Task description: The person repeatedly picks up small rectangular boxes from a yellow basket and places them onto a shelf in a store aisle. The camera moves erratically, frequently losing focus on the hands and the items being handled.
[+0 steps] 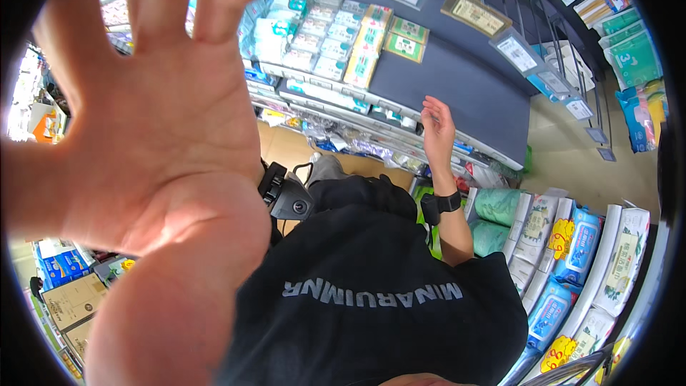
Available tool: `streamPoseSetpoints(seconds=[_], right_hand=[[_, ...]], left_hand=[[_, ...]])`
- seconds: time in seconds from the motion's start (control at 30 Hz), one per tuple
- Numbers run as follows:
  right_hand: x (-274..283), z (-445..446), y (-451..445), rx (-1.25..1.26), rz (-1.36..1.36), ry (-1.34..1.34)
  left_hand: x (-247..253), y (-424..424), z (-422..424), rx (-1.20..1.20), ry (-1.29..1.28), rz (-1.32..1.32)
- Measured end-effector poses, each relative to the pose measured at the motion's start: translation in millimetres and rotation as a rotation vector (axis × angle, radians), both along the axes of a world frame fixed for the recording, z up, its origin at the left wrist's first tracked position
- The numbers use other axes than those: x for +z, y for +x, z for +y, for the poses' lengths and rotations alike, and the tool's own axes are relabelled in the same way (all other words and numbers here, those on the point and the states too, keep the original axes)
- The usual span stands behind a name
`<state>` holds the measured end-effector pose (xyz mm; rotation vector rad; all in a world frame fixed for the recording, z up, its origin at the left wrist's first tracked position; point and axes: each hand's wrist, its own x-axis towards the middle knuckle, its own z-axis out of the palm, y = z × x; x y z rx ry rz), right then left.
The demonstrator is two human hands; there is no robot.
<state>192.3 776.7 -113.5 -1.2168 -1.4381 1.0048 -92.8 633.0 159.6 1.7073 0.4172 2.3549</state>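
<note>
My left hand (pixel 171 102) is raised very close to the camera, palm towards me and fingers spread, and it holds nothing. It covers much of the left side of the view. My right hand (pixel 439 126) is over the front edge of a dark grey shelf (pixel 455 83), fingers loosely curved and nothing in them. Whether it touches the shelf I cannot tell. A black band (pixel 444 203) with a small device is around my right wrist. On the shelf, left of my right hand, stand rows of small packs (pixel 335 37) and yellow-green packs (pixel 405 45).
Price-tag holders (pixel 477 15) on metal hooks project over the shelf. At the right, a rack holds blue wipes packs (pixel 579 246), white packs (pixel 621 262) and green rolls (pixel 496 206). A black device with a lens (pixel 292 201) is near my waist. Cardboard boxes (pixel 75 303) stand lower left.
</note>
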Motion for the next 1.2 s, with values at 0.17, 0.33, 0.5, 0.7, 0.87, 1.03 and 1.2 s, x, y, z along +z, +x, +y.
streamPoseSetpoints(seconds=[0.17, 0.33, 0.5, 0.7, 0.87, 1.03, 1.2], right_hand=[[2.3, -41.6, 18.0, 0.024, 0.076, -0.143], [8.4, -81.8, 31.8, 0.003, 0.185, -0.221], [12.3, -112.5, 31.8, -0.043, 0.251, -0.227], [16.6, -168.7, 21.8, -0.069, 0.245, -0.230], [41.1, -233.3, 4.1, -0.008, 0.348, -0.211], [66.8, -314.8, -19.0, 0.088, 0.434, -0.117], [80.9, -405.0, -36.4, 0.155, 0.527, -0.163]], left_hand=[[-4.2, 22.6, -17.3, -0.051, 0.016, 0.044], [-3.2, 31.8, -22.0, -0.087, 0.017, 0.068], [3.0, 35.3, -39.6, -0.133, 0.030, 0.079], [16.2, 30.9, -85.4, -0.154, 0.055, 0.092], [29.5, -2.7, -105.9, -0.017, -0.172, 0.222], [-84.8, 6.2, -155.0, -0.048, -0.642, 0.247], [-171.7, 11.6, -235.9, -0.172, -0.849, 0.169]])
